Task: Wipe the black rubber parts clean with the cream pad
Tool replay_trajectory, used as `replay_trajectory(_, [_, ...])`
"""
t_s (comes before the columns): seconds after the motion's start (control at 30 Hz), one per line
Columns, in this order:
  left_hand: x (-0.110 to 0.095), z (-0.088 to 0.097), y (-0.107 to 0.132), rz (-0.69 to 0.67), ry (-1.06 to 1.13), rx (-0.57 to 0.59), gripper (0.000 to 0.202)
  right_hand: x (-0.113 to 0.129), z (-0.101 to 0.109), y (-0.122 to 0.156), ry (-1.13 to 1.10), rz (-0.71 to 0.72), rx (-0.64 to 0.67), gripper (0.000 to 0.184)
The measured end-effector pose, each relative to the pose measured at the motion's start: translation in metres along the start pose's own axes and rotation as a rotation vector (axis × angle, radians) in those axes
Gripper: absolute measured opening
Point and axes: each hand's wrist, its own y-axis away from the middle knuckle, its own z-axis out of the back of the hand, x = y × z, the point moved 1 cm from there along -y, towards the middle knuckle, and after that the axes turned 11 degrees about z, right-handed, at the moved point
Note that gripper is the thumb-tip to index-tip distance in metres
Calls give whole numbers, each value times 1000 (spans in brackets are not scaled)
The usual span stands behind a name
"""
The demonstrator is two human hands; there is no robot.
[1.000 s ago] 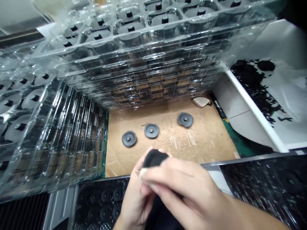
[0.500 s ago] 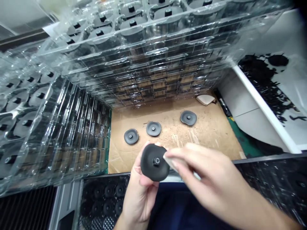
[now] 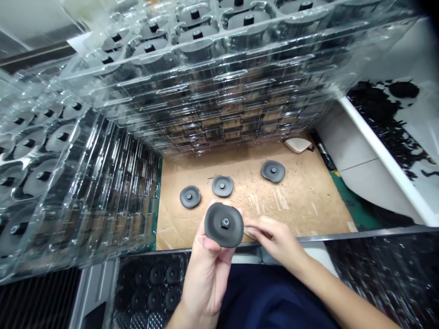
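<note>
My left hand [image 3: 211, 269] is closed on a black rounded disc [image 3: 219, 235], gripping it by the edge from below. The disc's dished face, with a short stem at its middle, is turned up toward me. At the disc's right edge, my right hand [image 3: 274, 235] pinches a small pale, thin piece [image 3: 249, 230], cloth-like but mostly hidden. Three similar discs lie on the cardboard sheet [image 3: 302, 205]: a left disc [image 3: 190, 196], a middle disc [image 3: 222, 186] and a right disc [image 3: 273, 171], stems up.
Tall stacks of clear plastic trays [image 3: 233, 77] filled with black parts stand behind and at left. A beige folded pad [image 3: 297, 145] lies at the back right. Black scraps [image 3: 387, 109] cover a white surface at right. Another tray [image 3: 154, 283] sits below the table edge.
My right hand has moved from over the disc's right side down to beside its edge, farther from the camera. The disc in my left hand has shifted slightly up and right.
</note>
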Motion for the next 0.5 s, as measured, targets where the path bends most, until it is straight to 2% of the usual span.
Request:
replay_trajectory(0.07, [2,-2,0,-4,-13,8,51,16,11,-7,4,-29,-51,17])
replay_trajectory(0.13, [5,-5,1,-17,-31,22,46,42,27,-19,-14,1,-126,18])
replay_trajectory(0.2, [10,-6,3,0,-43,43,45,71,39,-31,-84,181,-167,21])
replay_trajectory(0.27, [13,-4,4,48,-42,47,47,92,42,-37,-136,334,-112,23])
replay_trajectory(0.3, [14,-2,5,70,-41,38,49,98,41,-39,-156,346,-37,24])
replay_trajectory(0.37, [14,3,4,58,-49,19,55,101,37,-42,-173,274,134,22])
replay_trajectory(0.4, [13,5,4,39,-61,15,56,100,35,-44,-163,236,180,21])
replay_trajectory(0.43, [13,5,4,27,-75,14,56,99,33,-45,-144,227,165,21])
replay_trajectory(0.5, [12,4,5,40,-89,12,53,98,31,-47,-101,293,14,22])
